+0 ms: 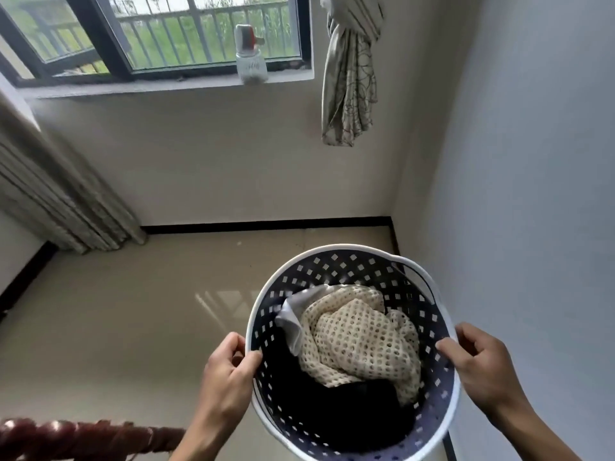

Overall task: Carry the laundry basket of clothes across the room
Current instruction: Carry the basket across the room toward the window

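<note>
A round laundry basket point(336, 264), dark blue inside with square holes and a white rim, hangs above the floor at lower right. It holds a cream mesh garment point(359, 341), a grey cloth and dark clothes point(332, 414). My left hand point(228, 371) grips the rim on the left side, thumb inside the wall. On the right side, my right hand point(479, 357) clasps the rim the same way. A handle opening shows at the basket's far right rim.
A beige tiled floor point(149, 311) stretches ahead to a wall with a window point(166, 38). A jar point(251, 66) stands on the sill. Curtains hang at left point(56, 194) and upper right point(349, 78). The right wall is close. A red wooden rail point(83, 434) lies at bottom left.
</note>
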{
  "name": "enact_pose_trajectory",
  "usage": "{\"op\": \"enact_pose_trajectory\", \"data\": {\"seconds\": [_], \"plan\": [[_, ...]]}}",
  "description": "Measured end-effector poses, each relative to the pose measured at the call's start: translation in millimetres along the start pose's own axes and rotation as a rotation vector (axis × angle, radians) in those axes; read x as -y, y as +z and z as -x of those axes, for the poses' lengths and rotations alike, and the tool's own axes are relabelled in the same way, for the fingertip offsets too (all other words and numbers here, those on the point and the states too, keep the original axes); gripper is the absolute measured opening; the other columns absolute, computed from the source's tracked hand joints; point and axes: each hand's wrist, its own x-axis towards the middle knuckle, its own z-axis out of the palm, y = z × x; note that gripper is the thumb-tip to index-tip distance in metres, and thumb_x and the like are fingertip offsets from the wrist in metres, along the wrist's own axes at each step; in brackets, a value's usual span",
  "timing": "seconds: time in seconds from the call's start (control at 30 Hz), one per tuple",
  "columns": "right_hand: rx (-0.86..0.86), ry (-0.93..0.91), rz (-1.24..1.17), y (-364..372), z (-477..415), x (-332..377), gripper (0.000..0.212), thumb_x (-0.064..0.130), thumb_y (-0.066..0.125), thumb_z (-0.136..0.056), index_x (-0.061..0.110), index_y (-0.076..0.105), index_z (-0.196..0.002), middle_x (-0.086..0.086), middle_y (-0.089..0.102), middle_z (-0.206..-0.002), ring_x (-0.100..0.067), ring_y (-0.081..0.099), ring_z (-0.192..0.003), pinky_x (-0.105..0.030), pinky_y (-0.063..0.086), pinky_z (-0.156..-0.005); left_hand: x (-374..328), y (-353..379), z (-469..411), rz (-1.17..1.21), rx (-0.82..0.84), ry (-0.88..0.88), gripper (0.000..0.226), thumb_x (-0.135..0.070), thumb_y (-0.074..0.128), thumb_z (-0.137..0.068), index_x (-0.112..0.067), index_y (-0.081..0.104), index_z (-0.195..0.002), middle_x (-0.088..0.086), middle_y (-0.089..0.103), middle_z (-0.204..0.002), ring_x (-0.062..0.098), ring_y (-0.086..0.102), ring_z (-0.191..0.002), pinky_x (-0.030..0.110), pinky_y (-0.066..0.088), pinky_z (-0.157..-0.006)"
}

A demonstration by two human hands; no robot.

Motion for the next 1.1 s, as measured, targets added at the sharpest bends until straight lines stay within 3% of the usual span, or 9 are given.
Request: {"op": "enact_pose_trajectory", "data": {"seconds": [0.1, 0.2, 0.37, 0.5, 0.67, 0.83, 1.1], "plan": [[0.04, -0.003, 0.017, 25.8, -68.2, 5.5, 0.03, 0.0, 0.063, -0.079, 0.009, 0.056, -0.051, 0.009, 0.054, -0.042, -0.009, 0.045, -0.046, -0.028, 0.037, -0.052, -4.6, 10.2, -56.6, 0.02, -0.008, -0.039, 0.032, -0.024, 0.058, -0.07, 0.007, 0.051, -0.074, 0.015, 0.054, -0.06, 0.021, 0.051, -0.058, 0.039, 0.043, -0.058], [0.097, -0.022, 0.007, 55.7, -141.6, 19.3, 0.026, -0.003, 0.063, -0.079, 0.008, 0.061, -0.055, 0.006, 0.056, -0.044, -0.003, 0.044, -0.04, -0.023, 0.04, -0.046, -11.9, 22.2, -113.4, 0.021, -0.07, -0.061, 0.031, -0.023, 0.058, -0.069, 0.006, 0.05, -0.073, 0.008, 0.052, -0.058, 0.019, 0.048, -0.057, 0.036, 0.041, -0.058], [0.208, -0.101, 0.099, 108.5, -264.0, 56.6, 0.022, 0.004, 0.066, -0.076, -0.001, 0.051, -0.06, 0.002, 0.045, -0.05, -0.015, 0.04, -0.052, -0.026, 0.034, -0.052, -36.1, 23.7, -197.1, 0.034, -0.197, -0.115, 0.026, -0.022, 0.061, -0.068, 0.004, 0.054, -0.069, 0.001, 0.05, -0.051, 0.018, 0.046, -0.055, 0.032, 0.039, -0.058], [0.369, -0.208, 0.189, 160.0, -343.3, 109.5, 0.021, 0.008, 0.066, -0.077, 0.0, 0.055, -0.061, -0.016, 0.053, -0.056, -0.008, 0.039, -0.047, -0.019, 0.033, -0.046, -38.6, 11.7, -246.0, 0.089, -0.328, -0.202, 0.022, -0.023, 0.062, -0.067, -0.002, 0.056, -0.068, 0.001, 0.052, -0.052, 0.019, 0.047, -0.055, 0.034, 0.04, -0.057], [0.526, -0.268, 0.241, 252.6, -415.0, 153.0, 0.024, 0.009, 0.065, -0.075, 0.008, 0.052, -0.055, 0.005, 0.05, -0.048, -0.011, 0.043, -0.049, -0.025, 0.036, -0.05, -26.9, -12.5, -301.1, 0.126, -0.5, -0.308, 0.018, -0.028, 0.062, -0.067, -0.011, 0.054, -0.066, -0.002, 0.05, -0.051, 0.018, 0.046, -0.054, 0.035, 0.04, -0.058], [0.599, -0.29, 0.271, 356.2, -465.0, 182.5, 0.024, 0.009, 0.066, -0.074, 0.004, 0.048, -0.059, 0.005, 0.045, -0.048, -0.013, 0.041, -0.05, -0.025, 0.034, -0.05, -13.7, -56.5, -382.7, 0.145, -0.601, -0.342, 0.023, -0.016, 0.063, -0.074, 0.002, 0.049, -0.069, 0.002, 0.046, -0.056, 0.018, 0.043, -0.058, 0.034, 0.037, -0.059], [0.633, -0.34, 0.233, 478.9, -526.4, 274.8, 0.029, 0.007, 0.065, -0.075, 0.005, 0.043, -0.056, 0.007, 0.043, -0.047, -0.016, 0.04, -0.051, -0.028, 0.035, -0.057, -26.8, -148.6, -507.4, 0.143, -0.634, -0.314, 0.028, -0.026, 0.058, -0.067, 0.001, 0.051, -0.071, 0.003, 0.05, -0.059, 0.019, 0.044, -0.058, 0.036, 0.042, -0.061]]}}
